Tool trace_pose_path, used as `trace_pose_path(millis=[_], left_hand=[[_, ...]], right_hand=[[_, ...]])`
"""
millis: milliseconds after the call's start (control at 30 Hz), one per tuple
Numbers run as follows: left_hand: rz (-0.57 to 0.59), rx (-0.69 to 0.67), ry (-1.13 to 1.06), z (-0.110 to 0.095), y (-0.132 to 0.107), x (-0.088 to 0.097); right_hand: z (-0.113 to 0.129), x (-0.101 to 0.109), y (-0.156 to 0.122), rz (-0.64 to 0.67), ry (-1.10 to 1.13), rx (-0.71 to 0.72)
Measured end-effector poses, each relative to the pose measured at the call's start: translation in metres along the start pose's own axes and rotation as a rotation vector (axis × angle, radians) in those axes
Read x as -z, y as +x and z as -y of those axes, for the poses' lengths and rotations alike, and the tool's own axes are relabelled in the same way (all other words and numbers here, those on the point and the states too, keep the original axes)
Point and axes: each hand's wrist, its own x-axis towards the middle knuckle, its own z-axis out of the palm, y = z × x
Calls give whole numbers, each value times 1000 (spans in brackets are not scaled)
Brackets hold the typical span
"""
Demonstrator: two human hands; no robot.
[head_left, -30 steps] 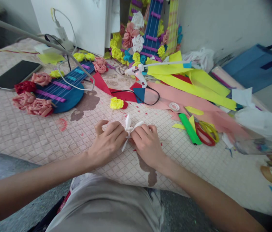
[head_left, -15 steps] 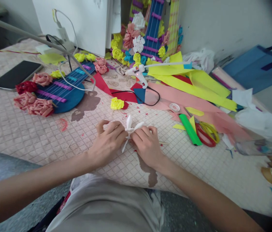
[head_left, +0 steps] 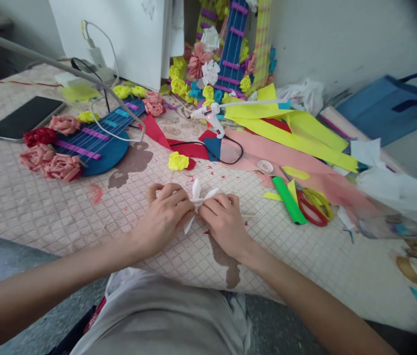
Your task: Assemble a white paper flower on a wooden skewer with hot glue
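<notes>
Between my two hands is a white paper flower with narrow pointed petals, one standing up and one pointing down toward me. My left hand pinches it from the left, fingers curled. From the right, my right hand closes its fingers on the flower's other side. A thin pale stick pokes out past my right hand; whether it joins the flower is hidden. The fingertips cover the flower's middle. Beyond my hands lies a yellow paper flower on the quilted cloth.
A blue paper guitar with paper roses lies left, near a tablet. A glue gun with a black cord stands at the back. To the right are red-and-yellow scissors, a green roll and yellow paper strips.
My hands stay around the white paper flower with only slight finger movement. The whole view has shifted a little.
</notes>
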Motion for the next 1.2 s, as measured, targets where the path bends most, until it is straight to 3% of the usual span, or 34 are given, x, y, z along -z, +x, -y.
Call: trace_pose_path(millis=[300, 533, 767, 933, 1200], left_hand=[[-4, 34, -29, 1, -3, -1], [-106, -98, 148, 2, -7, -5], [-86, -191, 291, 1, -6, -5], [-2, -199, 234, 1, -3, -7], [-138, -162, 161, 6, -9, -11]], right_hand=[[0, 1, -2, -34, 43, -66], [-1, -3, -4, -20, 17, -34], [1, -2, -3, -55, -40, -3], [1, -3, -3, -58, -35, -8], [-2, 2, -12, -87, 62, -113]])
